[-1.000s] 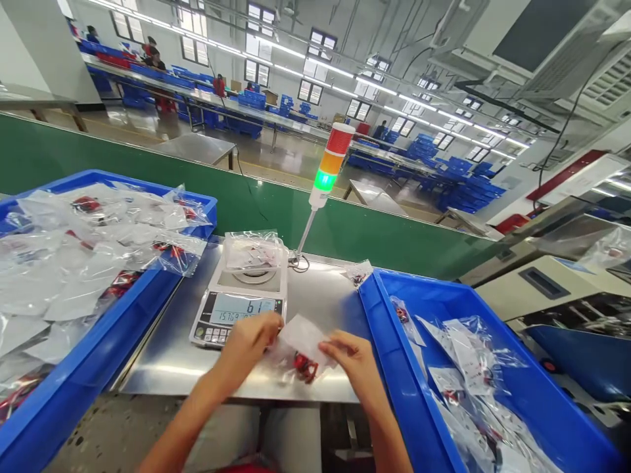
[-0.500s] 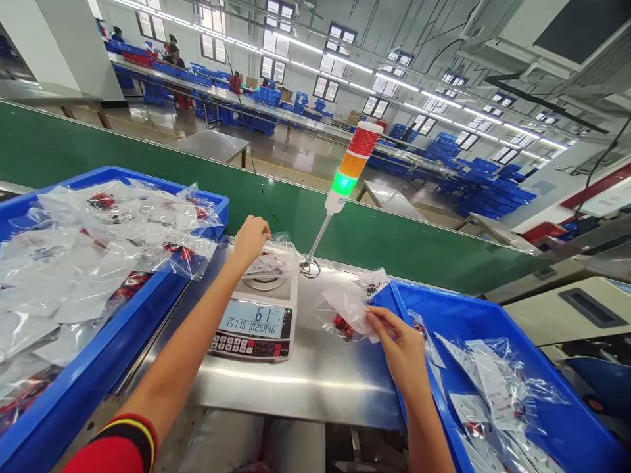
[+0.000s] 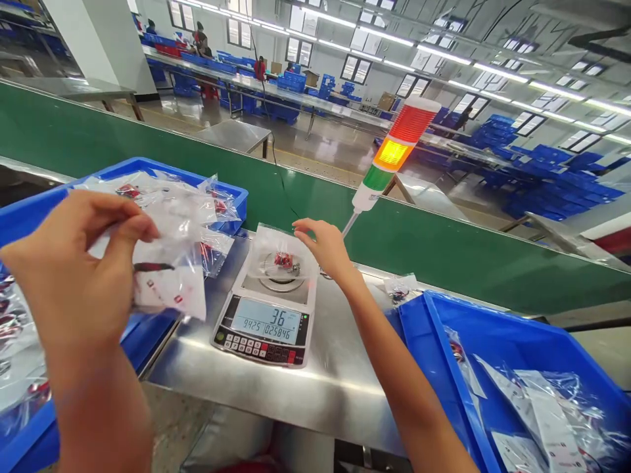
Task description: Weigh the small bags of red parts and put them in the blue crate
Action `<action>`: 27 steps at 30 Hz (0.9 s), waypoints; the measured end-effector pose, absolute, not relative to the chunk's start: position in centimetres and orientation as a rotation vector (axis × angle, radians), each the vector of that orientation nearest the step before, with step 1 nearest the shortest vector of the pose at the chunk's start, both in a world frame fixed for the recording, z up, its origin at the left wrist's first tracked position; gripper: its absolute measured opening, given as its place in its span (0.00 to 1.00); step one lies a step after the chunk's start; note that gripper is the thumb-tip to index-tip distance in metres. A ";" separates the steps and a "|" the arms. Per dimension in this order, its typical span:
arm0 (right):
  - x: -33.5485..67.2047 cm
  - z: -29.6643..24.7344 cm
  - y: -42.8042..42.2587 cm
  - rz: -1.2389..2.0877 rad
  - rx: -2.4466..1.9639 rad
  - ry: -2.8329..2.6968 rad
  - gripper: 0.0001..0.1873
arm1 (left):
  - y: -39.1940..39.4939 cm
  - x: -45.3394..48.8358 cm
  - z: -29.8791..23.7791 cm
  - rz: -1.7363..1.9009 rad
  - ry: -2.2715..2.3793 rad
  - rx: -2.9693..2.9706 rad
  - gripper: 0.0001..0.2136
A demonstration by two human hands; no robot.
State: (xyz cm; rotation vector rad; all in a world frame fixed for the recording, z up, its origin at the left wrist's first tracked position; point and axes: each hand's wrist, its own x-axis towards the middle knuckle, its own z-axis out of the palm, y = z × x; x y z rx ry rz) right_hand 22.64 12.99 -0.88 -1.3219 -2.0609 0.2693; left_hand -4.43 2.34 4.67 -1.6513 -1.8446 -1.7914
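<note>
My left hand (image 3: 73, 276) is raised near the camera at the left, its fingers pinched on a clear plastic bag (image 3: 170, 279) with a white label and a red part inside. My right hand (image 3: 323, 246) reaches over the digital scale (image 3: 269, 309), fingers touching the edge of another clear bag (image 3: 279, 259) that lies on the weighing pan. The scale's display reads 36. The signal tower (image 3: 394, 148) behind the scale shows its amber section lit.
A blue bin (image 3: 231, 194) heaped with bagged parts stands at the left, another blue bin (image 3: 444, 368) with several bags at the right. A loose bag (image 3: 401, 287) lies on the steel table (image 3: 335, 387). A green conveyor belt (image 3: 444, 253) runs behind. People work at distant benches.
My left hand lifted the earlier bag off the scale and drew it back left. My right hand laid its bag on the pan. The display fell from 61 to 36; the tower went green to amber.
</note>
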 end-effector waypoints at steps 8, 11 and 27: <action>24.2 -1.9 14.1 0.181 -1.354 -2.075 0.10 | 1.8 -3.6 2.2 -1.682 -1.866 -1.864 0.03; 24.2 -2.1 14.3 0.197 -1.384 -2.113 0.09 | 1.7 -3.2 2.2 -1.635 -1.865 -1.957 0.05; 22.9 -3.3 15.3 0.293 -1.424 -2.174 0.11 | 1.2 -3.0 1.9 -1.608 -1.845 -2.093 0.05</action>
